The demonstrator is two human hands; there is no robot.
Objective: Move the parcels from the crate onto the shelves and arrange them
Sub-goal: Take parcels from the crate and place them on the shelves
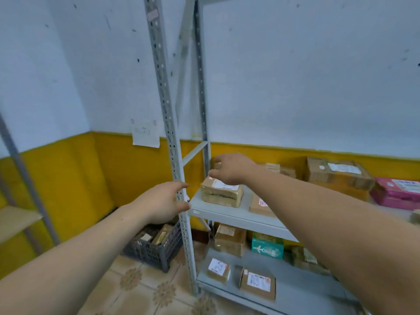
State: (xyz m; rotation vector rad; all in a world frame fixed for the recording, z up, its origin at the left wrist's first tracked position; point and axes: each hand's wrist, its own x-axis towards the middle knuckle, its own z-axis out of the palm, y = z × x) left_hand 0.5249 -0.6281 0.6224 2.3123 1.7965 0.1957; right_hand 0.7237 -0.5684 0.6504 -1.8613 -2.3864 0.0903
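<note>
A taped brown parcel [221, 193] with a white label lies at the left end of the grey middle shelf [236, 213]. My right hand [231, 170] hovers just above and behind it, fingers spread and loosely bent, holding nothing. My left hand [164, 201] is at the shelf unit's front left post [169, 123], fingers open beside it, empty. A dark plastic crate [154, 248] with several parcels inside stands on the floor to the left of the post.
More parcels sit on the middle shelf: a flat one [260, 206], a large brown box [336, 175] and a pink one [396, 193]. The lower shelf holds a teal box [267, 247] and several brown parcels. Another rack [16, 221] stands at far left.
</note>
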